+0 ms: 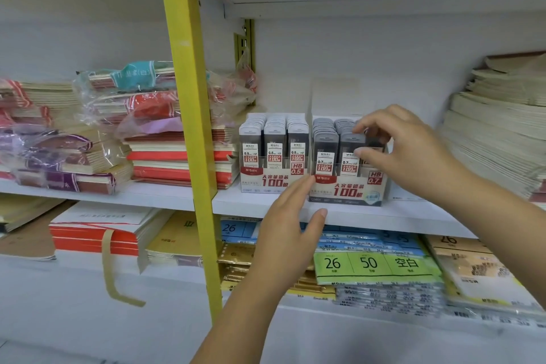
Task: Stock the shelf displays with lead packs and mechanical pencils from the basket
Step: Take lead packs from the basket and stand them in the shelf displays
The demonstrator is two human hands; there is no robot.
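Note:
Two lead-pack display boxes stand side by side on the white shelf (pixel 369 217). The left 0.5 display box (pixel 273 180) has three full rows of grey packs. The right 0.7 display box (pixel 348 190) has packs in its left and middle rows. My right hand (pixel 399 148) pinches a dark lead pack (pixel 374 140) between thumb and fingers over the box's right row. My left hand (pixel 291 224) is flat with straight fingers, its fingertips touching the lower left front corner of the 0.7 box. The basket and the pencils are out of view.
A yellow upright post (pixel 189 127) crosses the shelf left of the boxes. Bagged notebook stacks (pixel 133 115) lie to the left, paper stacks (pixel 499 133) to the right. The shelf below holds label packs (pixel 372 263) and red-edged books (pixel 94 233).

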